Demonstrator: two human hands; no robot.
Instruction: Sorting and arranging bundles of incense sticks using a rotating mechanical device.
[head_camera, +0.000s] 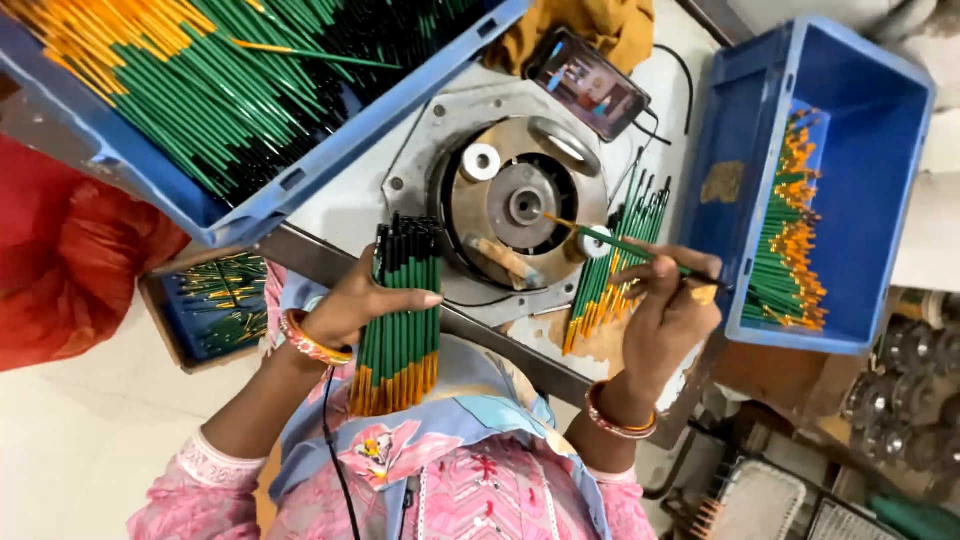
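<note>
Left hand (352, 305) is clamping a pencil bundle (400, 315) upright, fingers wrapped around mid-length. Right hand (665, 305) is pinching one pencil (610, 243) near its rear end, feeding its tip toward the disc (520, 205) beyond the fingertips. Pencils are probably light, stiff and smooth; gripping mid-shaft seems best.

A phone (588, 84) lies at the counter's far edge, tilted, its rectangular dark-framed screen lit in blues and reds. No packages, labels or signs show.
</note>
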